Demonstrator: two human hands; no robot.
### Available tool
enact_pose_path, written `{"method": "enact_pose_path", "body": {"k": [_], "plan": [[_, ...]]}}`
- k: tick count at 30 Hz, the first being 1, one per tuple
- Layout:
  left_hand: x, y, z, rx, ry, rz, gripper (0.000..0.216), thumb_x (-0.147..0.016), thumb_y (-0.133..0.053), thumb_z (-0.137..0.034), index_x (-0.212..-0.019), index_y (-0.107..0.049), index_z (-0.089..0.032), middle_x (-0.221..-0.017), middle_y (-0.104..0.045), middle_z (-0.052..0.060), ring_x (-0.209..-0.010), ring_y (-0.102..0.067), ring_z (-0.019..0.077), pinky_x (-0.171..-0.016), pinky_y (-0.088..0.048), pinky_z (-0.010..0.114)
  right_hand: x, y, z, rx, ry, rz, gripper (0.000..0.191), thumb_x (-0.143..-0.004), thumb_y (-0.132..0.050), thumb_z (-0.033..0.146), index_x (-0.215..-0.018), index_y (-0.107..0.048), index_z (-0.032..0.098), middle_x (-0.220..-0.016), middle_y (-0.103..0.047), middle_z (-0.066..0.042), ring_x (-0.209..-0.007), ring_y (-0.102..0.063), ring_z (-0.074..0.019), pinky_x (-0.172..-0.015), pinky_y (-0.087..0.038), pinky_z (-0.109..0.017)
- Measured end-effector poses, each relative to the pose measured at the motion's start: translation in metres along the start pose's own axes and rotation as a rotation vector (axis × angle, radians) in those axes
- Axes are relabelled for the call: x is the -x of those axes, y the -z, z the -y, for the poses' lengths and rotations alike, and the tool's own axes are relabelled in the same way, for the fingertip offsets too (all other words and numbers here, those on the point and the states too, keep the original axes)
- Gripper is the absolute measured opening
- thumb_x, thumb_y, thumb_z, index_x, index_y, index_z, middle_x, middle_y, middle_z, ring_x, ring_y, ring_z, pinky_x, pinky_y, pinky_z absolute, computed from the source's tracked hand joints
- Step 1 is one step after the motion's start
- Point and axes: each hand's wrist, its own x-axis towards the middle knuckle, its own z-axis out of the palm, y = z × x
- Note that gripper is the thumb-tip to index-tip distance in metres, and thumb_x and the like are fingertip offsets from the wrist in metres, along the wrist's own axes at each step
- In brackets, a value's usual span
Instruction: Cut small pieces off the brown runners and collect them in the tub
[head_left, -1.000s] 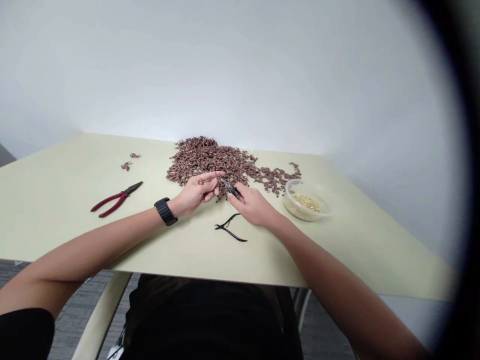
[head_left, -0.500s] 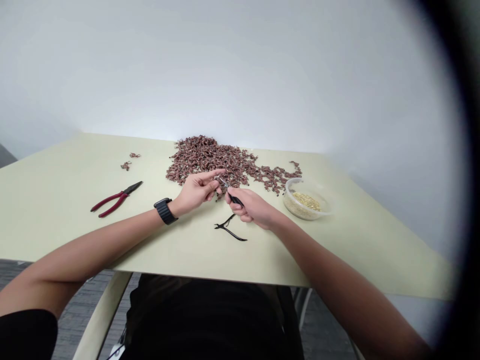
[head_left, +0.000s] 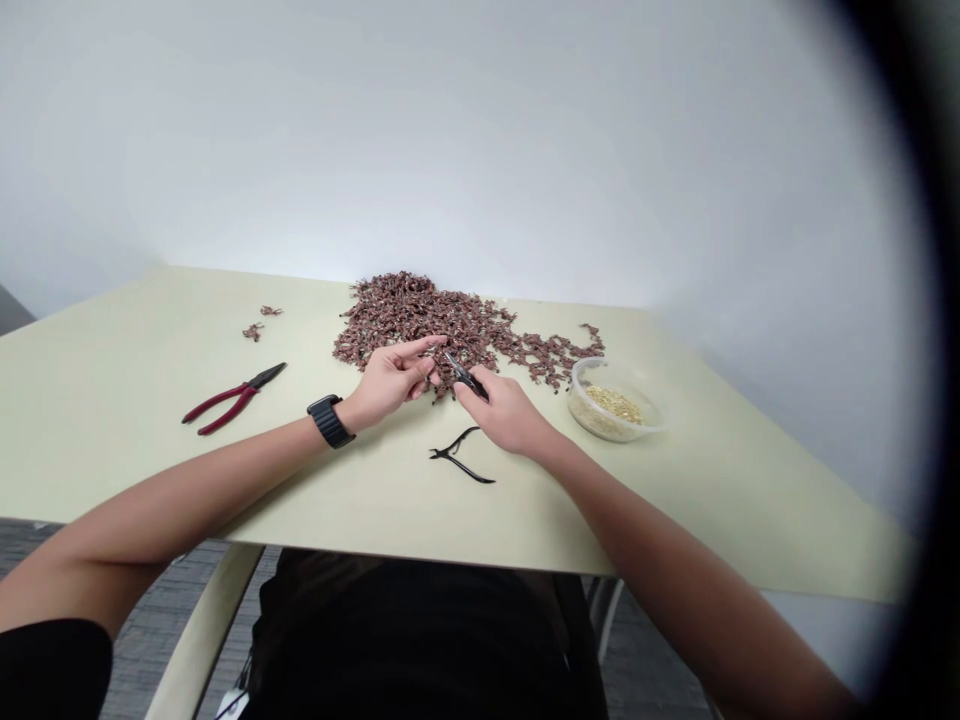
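My right hand (head_left: 504, 408) is closed around small pliers (head_left: 470, 378) with dark handles and silvery jaws. The jaws point up and left, close to my left fingertips. My left hand (head_left: 391, 382) has its thumb bent against the curled fingers in a pinch, with the index finger stretched out above. Whatever sits in that pinch is too small to make out. Right behind both hands lies a large heap of small reddish-brown pieces (head_left: 409, 312), some with shiny bits. Their exact kind does not show.
Black nippers (head_left: 454, 456) lie splayed in front of my right hand. Red-handled long-nose pliers (head_left: 238, 397) rest at the left, with a few loose brown pieces (head_left: 253, 331) beyond them. A clear plastic tub (head_left: 577, 400) of small gold-coloured bits stands at the right. A wall (head_left: 480, 150) rises behind the table.
My right hand has turned and shifted slightly to the right, so the pliers lie at a different angle and show more of their handles. My left hand has barely moved.
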Motion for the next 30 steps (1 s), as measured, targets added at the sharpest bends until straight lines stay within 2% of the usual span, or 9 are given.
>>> {"method": "enact_pose_path", "body": {"k": [12, 20, 30], "plan": [[0.0009, -0.0005, -0.0002, -0.019, -0.013, 0.012, 0.056, -0.091, -0.071, -0.039, -0.141, -0.062, -0.015, -0.081, -0.07, 0.007, -0.051, -0.044, 0.0059, -0.046, -0.037, 0.019, -0.0013, -0.0011, -0.0026, 0.068, 0.054, -0.009, 0.031, -0.098, -0.047, 0.05, -0.084, -0.047, 0.023, -0.064, -0.052, 0.003, -0.058, -0.048, -0.0144, -0.058, -0.03, -0.028], [0.0013, -0.0007, -0.0017, -0.036, -0.006, 0.018, 0.054, -0.093, -0.069, -0.038, -0.141, -0.062, -0.014, -0.081, -0.07, 0.007, -0.051, -0.044, 0.0059, -0.046, -0.037, 0.019, -0.0018, -0.0001, -0.005, 0.193, 0.119, -0.082, 0.027, -0.097, -0.048, 0.049, -0.09, -0.049, 0.022, -0.069, -0.053, 0.002, -0.06, -0.047, -0.0155, -0.06, -0.029, -0.029], [0.0009, 0.0003, -0.0007, -0.03, 0.0, 0.014, 0.055, -0.091, -0.07, -0.039, -0.14, -0.063, -0.015, -0.08, -0.07, 0.007, -0.051, -0.044, 0.0058, -0.046, -0.037, 0.019, -0.0006, 0.0026, -0.0031, 0.213, 0.117, -0.071, 0.028, -0.096, -0.048, 0.049, -0.093, -0.051, 0.021, -0.075, -0.057, -0.001, -0.064, -0.048, -0.0168, -0.062, -0.029, -0.029]]}}
